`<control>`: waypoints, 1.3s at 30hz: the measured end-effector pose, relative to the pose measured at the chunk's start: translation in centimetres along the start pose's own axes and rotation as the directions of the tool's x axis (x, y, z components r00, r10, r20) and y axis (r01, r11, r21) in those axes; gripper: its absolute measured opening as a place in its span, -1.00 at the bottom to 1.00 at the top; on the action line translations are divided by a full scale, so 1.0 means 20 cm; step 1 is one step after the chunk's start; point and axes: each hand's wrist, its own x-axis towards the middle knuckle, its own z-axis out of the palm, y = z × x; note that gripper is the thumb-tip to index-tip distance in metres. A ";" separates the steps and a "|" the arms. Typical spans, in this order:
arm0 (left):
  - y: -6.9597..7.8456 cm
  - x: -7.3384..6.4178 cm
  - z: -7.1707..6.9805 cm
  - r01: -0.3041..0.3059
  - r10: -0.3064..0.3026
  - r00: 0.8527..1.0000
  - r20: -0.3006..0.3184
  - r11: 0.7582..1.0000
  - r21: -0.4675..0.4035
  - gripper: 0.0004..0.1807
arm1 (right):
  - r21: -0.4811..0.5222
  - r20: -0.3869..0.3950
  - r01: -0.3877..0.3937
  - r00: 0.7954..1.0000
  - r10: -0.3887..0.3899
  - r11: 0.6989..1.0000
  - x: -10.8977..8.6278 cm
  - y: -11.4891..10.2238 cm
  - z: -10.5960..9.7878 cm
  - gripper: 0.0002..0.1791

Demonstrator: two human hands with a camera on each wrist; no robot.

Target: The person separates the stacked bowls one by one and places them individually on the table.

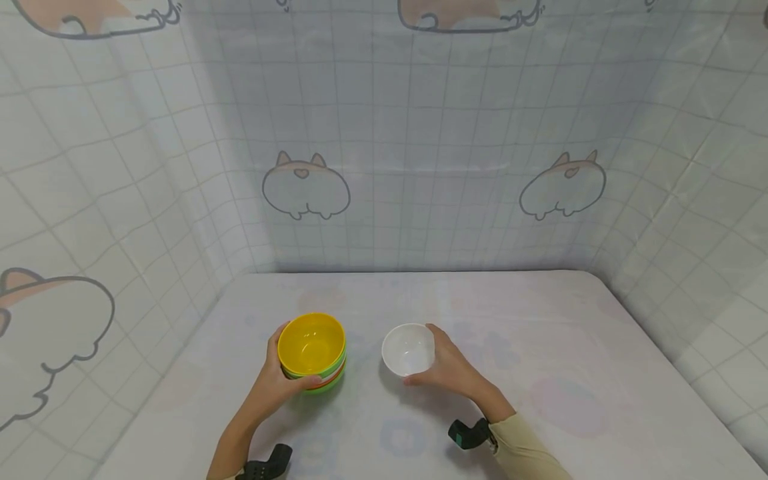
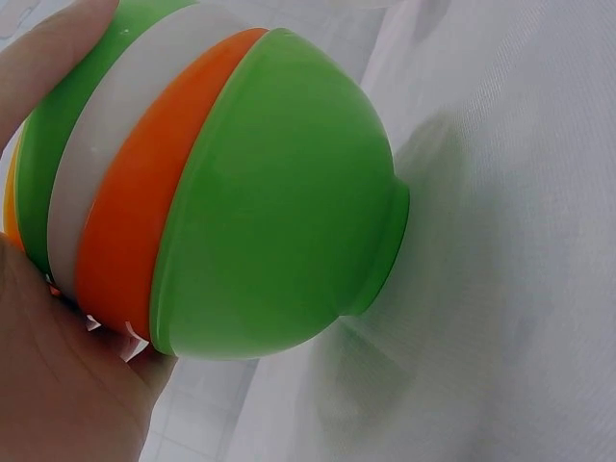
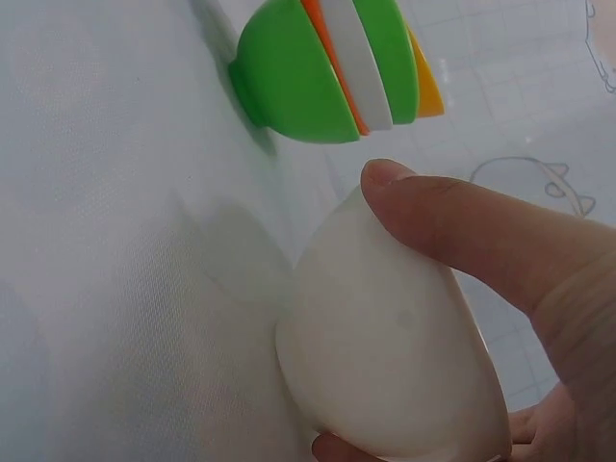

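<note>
You have two things on the counter [image 1: 540,347], both near its front edge. The stack of bowls [image 1: 313,353] sits left of centre, nested one in another. The single bowl [image 1: 408,349] stands just right of it, apart from it. Your left hand [image 1: 277,387] wraps the stack's near left side; your right hand [image 1: 453,370] holds the single bowl's right side. Curtain walls [image 1: 420,167] rise behind and beside the counter.

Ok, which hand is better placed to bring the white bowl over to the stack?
Right, probably. The right hand already grips the white bowl, which stands apart from the stack of bowls. The left hand holds that stack on the table.
</note>
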 end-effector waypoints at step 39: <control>0.00 -0.04 0.02 0.019 -0.019 1.000 -0.007 1.000 0.009 0.26 | -0.046 0.072 -0.070 0.995 0.073 0.996 -0.04 0.00 -0.02 0.21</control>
